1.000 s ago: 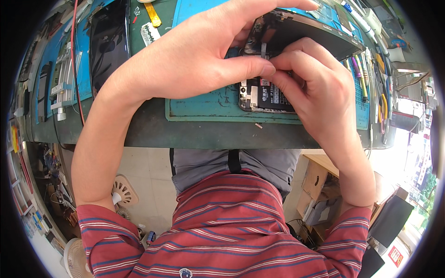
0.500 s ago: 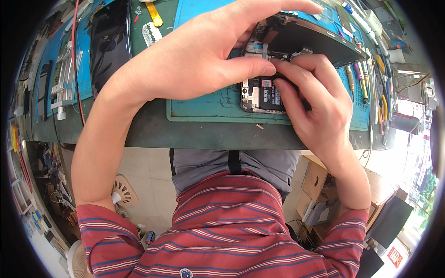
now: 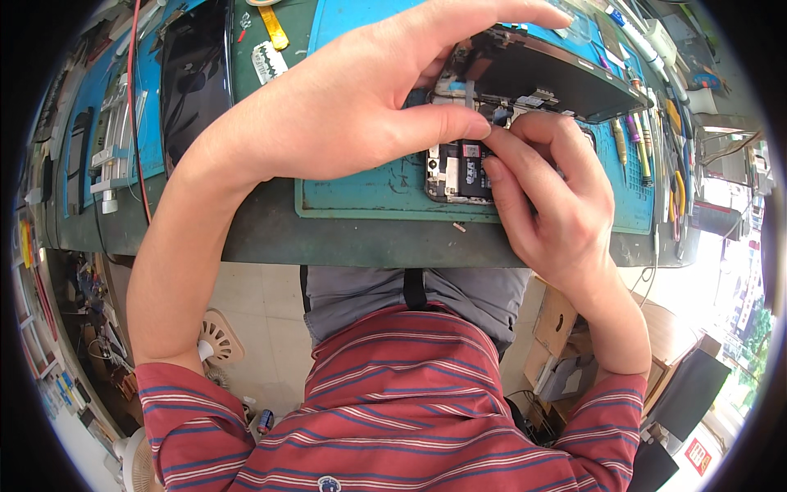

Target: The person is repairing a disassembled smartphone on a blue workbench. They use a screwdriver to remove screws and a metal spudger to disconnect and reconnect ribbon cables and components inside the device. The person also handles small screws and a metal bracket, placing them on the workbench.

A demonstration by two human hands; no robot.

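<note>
An opened phone lies on the teal work mat [image 3: 369, 197], its black battery [image 3: 473, 176] and metal parts exposed. The phone's dark screen panel [image 3: 557, 78] stands tilted up along the far side. My left hand [image 3: 361, 107] reaches across from the left and steadies this panel. Its index finger stretches past the top edge, other fingers are partly hidden behind, and the thumb lies over the phone's inside. My right hand [image 3: 557, 189] is closed over the battery, with thumb and index tips near each other and close to my left thumb. Anything between those fingertips is hidden.
A glossy black panel [image 3: 197, 82] lies to the left, near a razor blade [image 3: 268, 61] and a yellow strip [image 3: 275, 29]. Screwdrivers [image 3: 643, 148] and yellow-handled pliers [image 3: 679, 193] lie at right. A red cable [image 3: 134, 107] runs along the left side.
My right hand has shifted slightly left and toward me, its fingers more curled. More of the phone's inside shows beneath the panel. My left hand has barely moved.
</note>
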